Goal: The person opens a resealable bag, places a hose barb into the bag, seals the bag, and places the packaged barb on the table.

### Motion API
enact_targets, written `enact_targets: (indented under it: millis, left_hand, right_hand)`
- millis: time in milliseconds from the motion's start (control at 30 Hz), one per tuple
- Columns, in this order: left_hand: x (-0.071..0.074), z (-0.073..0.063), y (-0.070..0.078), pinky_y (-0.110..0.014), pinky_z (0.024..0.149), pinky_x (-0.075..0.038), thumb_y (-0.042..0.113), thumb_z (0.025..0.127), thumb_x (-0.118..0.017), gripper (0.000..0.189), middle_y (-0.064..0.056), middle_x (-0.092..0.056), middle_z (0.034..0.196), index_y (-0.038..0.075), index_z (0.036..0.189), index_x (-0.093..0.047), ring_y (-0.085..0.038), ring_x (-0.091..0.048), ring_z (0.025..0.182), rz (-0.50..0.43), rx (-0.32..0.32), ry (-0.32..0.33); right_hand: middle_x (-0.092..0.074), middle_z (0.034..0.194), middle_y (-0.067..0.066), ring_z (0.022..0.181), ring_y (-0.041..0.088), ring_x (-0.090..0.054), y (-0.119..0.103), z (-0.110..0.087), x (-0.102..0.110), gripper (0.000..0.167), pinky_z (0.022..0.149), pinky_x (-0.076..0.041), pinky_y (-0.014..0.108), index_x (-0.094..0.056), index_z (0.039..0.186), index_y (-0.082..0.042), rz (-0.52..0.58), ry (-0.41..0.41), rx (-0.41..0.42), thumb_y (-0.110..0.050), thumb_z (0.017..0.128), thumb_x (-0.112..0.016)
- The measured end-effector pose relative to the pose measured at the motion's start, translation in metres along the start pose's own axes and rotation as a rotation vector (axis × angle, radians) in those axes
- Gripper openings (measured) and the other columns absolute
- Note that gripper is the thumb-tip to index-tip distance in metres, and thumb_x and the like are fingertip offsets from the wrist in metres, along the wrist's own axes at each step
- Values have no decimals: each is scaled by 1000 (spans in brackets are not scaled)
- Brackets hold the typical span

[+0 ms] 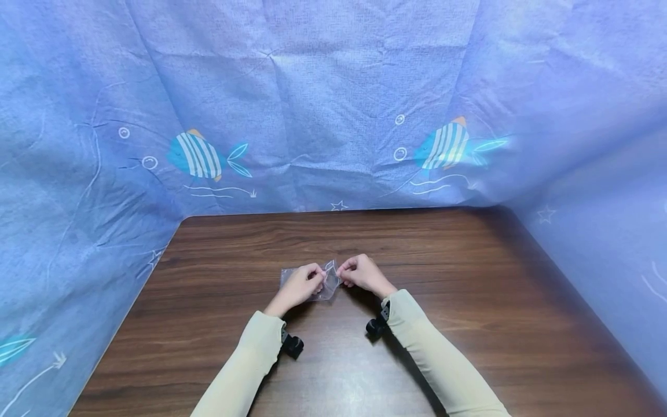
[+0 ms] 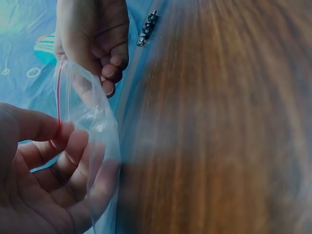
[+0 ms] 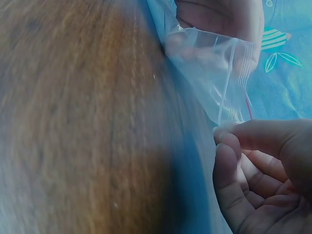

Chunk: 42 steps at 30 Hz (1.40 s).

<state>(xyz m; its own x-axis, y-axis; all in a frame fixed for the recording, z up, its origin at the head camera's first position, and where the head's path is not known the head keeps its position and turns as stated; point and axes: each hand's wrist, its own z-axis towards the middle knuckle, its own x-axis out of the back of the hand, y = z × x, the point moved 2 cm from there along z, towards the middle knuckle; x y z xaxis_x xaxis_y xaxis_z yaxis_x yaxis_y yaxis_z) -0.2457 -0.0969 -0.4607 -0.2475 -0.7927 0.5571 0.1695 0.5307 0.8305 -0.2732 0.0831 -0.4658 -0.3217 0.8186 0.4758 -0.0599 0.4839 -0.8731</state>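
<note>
Transparent plastic bag [image 1: 330, 285], with a red strip [image 2: 59, 95] at its mouth, held over the brown table [image 1: 167, 324]. The left hand [image 1: 301, 284] pinches its edge; the right hand [image 1: 366, 274] pinches a corner opposite.

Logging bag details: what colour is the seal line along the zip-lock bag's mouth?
Red; the seal line shows best in the left wrist view.

head: above, forward-down, far | wrists: close, facing inward, both seeing bag [image 2: 101, 118]
</note>
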Motion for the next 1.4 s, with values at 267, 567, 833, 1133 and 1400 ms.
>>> enact_targets:
  millis: [267, 567, 833, 1133, 1400]
  left_hand:
    - [4, -1, -2, -21, 57, -42, 12, 95, -52, 15, 0, -56, 68, 6, 85, -61, -9, -50, 61, -35, -14, -10]
    - [11, -2, -9, -23, 65, -49, 16, 98, -53, 17, -5, -65, 75, 5, 88, -63, -9, -60, 68, 3, -37, -45]
    - [16, -3, -11, -23, 67, -46, 17, 97, -55, 19, -1, -63, 70, 8, 82, -63, -7, -56, 66, 80, -102, -57]
    - [20, -6, -14, -21, 63, -42, 14, 93, -59, 19, -1, -60, 68, 8, 75, -62, -6, -51, 64, 94, -109, -75]
    - [21, -5, -18, -22, 64, -43, 11, 90, -60, 16, 2, -60, 69, 9, 75, -62, -7, -52, 65, 95, -92, -73]
  right_hand:
    - [-69, 70, 6, 55, 7, -58, -2, -3, 8, 11, 57, -53, 25, -73, 86, 1, -84, 2, 31, -8, 87, -67]
    - [-69, 70, 4, 57, 6, -58, -3, -5, 15, 11, 55, -50, 23, -74, 84, -3, -191, -32, 74, -11, 88, -68]
    - [-69, 69, 2, 57, 6, -57, -2, -6, 21, 9, 54, -50, 23, -74, 84, -6, -262, -64, 120, -12, 88, -68]
    - [-64, 63, -2, 55, 5, -55, -1, -7, 25, 9, 51, -49, 23, -74, 82, -8, -302, -102, 165, -6, 85, -65]
    - [-67, 68, -2, 52, 5, -55, -3, -7, 27, 9, 50, -48, 23, -73, 81, -9, -325, -115, 199, -6, 82, -65]
